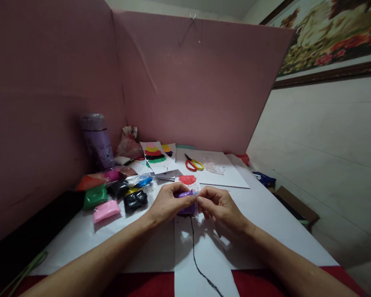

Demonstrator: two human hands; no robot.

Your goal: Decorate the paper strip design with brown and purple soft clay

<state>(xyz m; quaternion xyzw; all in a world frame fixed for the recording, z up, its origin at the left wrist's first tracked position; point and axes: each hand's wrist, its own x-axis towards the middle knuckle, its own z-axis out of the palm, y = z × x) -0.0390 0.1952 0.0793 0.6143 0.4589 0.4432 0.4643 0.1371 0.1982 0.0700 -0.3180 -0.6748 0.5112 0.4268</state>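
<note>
A small clear packet of purple clay [185, 202] is held up over the middle of the table. My left hand [170, 200] closes round its left side, thumb on the front. At its right edge, the fingers of my right hand [218, 204] pinch the clear plastic. Beneath the hands lies a white paper strip [185, 264] with a dark wavy line running down it. A red textured patch [187, 180] shows on the paper just beyond the packet. Part of the strip is hidden by my hands and their shadows.
Several clay packets [106, 211] in various colours lie to the left, before a purple bottle [98, 142]. Red-and-yellow scissors [194, 163] and an empty-looking clear bag [214, 167] rest on a white board [235, 177]. Painted cards [156, 154] lie farther back, near a pink partition [191, 90].
</note>
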